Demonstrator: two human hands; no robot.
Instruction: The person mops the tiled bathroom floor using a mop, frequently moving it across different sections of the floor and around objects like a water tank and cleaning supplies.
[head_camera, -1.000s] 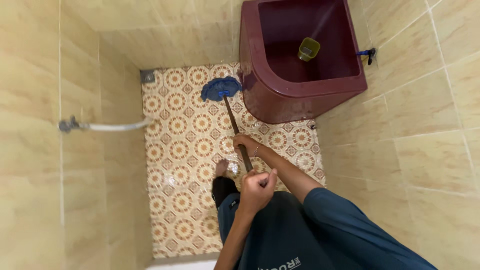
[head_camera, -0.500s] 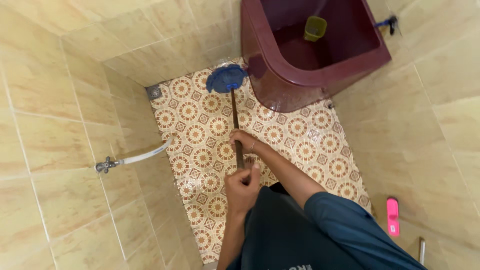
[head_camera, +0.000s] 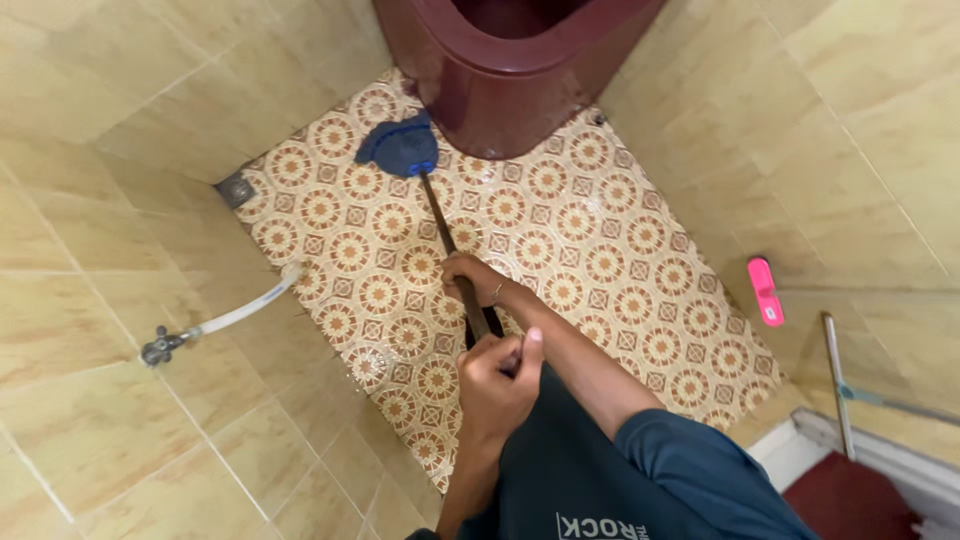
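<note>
Both hands' grip (head_camera: 480, 320) around mop handle (head_camera: 445, 240)

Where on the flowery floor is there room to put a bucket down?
The widest bare patch of patterned tile floor lies right of the brown mop handle, between the dark red basin and the pink brush. A smaller patch lies left of the handle, near the white hose. It is crowded around the blue mop head.

Both arms reach forward and down. Right hand (head_camera: 470, 272) leads, fingers curled shut; left hand (head_camera: 500, 385) fisted behind, thumb raised.
</note>
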